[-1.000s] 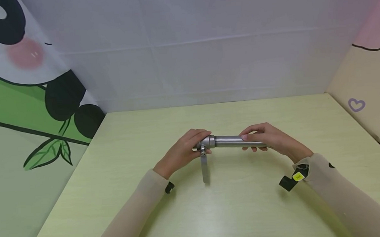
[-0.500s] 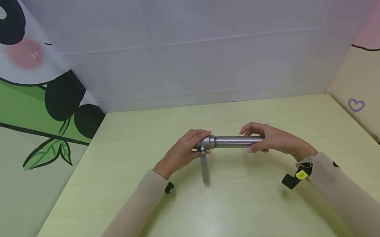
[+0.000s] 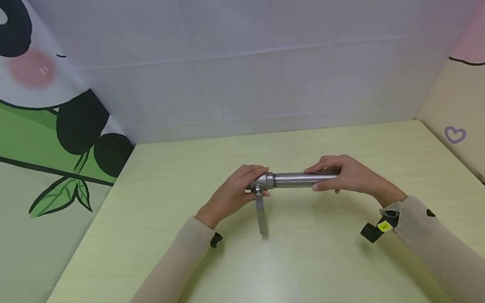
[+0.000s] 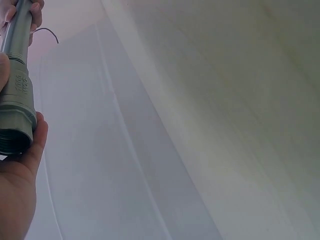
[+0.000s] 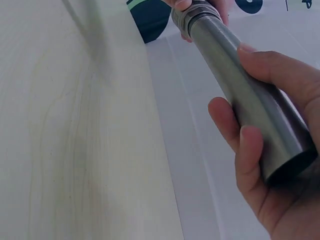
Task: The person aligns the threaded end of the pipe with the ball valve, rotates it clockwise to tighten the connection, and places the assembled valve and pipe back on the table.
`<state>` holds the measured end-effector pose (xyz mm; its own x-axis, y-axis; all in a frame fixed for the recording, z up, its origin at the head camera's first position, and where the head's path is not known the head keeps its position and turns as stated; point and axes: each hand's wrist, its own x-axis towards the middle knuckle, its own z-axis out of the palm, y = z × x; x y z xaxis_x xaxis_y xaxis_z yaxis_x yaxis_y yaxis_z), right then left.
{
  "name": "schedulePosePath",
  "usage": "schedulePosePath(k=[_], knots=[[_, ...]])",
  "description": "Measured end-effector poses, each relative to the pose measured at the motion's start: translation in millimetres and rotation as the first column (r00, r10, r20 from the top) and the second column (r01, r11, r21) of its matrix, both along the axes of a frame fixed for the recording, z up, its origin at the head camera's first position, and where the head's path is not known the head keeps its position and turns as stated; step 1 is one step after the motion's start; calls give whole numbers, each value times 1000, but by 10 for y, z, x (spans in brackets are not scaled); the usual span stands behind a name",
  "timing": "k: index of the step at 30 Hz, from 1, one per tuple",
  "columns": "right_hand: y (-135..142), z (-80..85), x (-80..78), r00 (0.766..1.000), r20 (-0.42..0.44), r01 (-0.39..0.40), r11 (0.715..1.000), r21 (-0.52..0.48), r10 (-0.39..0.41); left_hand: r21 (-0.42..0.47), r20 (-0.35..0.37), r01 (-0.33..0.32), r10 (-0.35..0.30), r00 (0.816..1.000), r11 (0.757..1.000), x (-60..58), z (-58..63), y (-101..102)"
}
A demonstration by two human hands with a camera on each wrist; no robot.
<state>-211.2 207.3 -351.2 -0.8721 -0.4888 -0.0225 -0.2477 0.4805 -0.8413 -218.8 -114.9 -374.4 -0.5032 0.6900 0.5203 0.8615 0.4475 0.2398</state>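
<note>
A metal ball valve is in my left hand, whose fingers and thumb grip its body. Its flat lever handle points down toward me. Into the valve's right end runs a smooth steel pipe, held level above the table. My right hand grips the pipe's far end, thumb on the near side and fingers on the other, as the right wrist view shows. The pipe's open end faces the right palm. In the left wrist view the valve's open threaded mouth faces the left palm.
Below both hands lies a pale wooden tabletop. A white cloth backdrop rises behind it. Printed panels stand left and right. Black wrist cameras are strapped at both cuffs.
My right hand loosened on the pipe, shifted slightly right and turned so that its thumb moved to the near side, then closed round the pipe again. My left hand and the valve stayed put.
</note>
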Motion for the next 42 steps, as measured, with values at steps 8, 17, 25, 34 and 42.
schedulePosePath(k=[8,17,25,34,42], knots=[[-22,20,15,999,38,6,1000,-19,-5,9,-13,13,-13,1000,1000,-1,3,-4],[24,-1,-31,993,116,-19,998,-61,26,4,-25,21,-21,999,1000,-4,14,5],[26,-29,-78,981,186,-48,998,-33,53,6,-39,23,-23,999,1000,1,10,17],[10,-35,-97,945,306,-97,991,-91,120,16,-40,23,-22,999,1000,2,4,20],[23,-27,-63,954,264,-148,989,-1,143,-4,-39,21,-21,999,1000,-9,-15,4]])
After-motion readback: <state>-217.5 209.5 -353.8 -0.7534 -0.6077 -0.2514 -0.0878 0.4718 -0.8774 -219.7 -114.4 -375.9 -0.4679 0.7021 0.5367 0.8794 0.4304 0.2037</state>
